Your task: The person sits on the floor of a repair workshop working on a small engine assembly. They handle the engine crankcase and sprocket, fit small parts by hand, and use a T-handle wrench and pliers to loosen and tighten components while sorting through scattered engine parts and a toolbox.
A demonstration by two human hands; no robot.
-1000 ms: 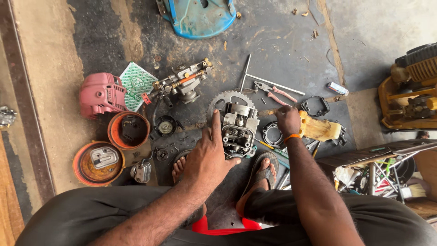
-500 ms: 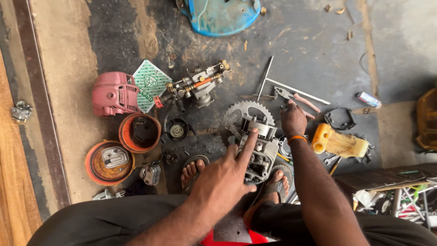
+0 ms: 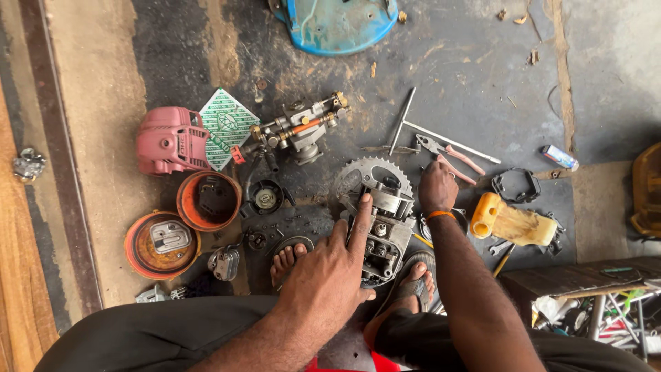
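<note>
Biggest risk I see here is the engine block (image 3: pixel 385 238) tipping or sliding, since it's just sitting on the oily floor (image 3: pixel 482 69) between the person's sandalled feet, with only the left hand (image 3: pixel 334 265) laid flat on it, fingers spread and the index finger pointing up along the casting, not really gripping anything. If that hand presses off-centre the block could roll toward the toes, I'd guess. The right hand (image 3: pixel 437 187) is down at the far side of the block near the pliers (image 3: pixel 447 153); it looks curled, but I can't tell if it's clamped on anything. The two hands are apart, one on each side of the block. Also a lot of small loose bits lie around, so a knocked screw could vanish easily. The block itself is grey bare metal, grimy, with bolts and round ports showing on top, and a toothed sprocket (image 3: pixel 361 172) sits touching its far end. To the left are orange round cups (image 3: pixel 206 200), a pink cover (image 3: pixel 171 140) and a carburettor-like assembly (image 3: pixel 303 127); a yellow tank (image 3: pixel 513 222) lies right.
</note>
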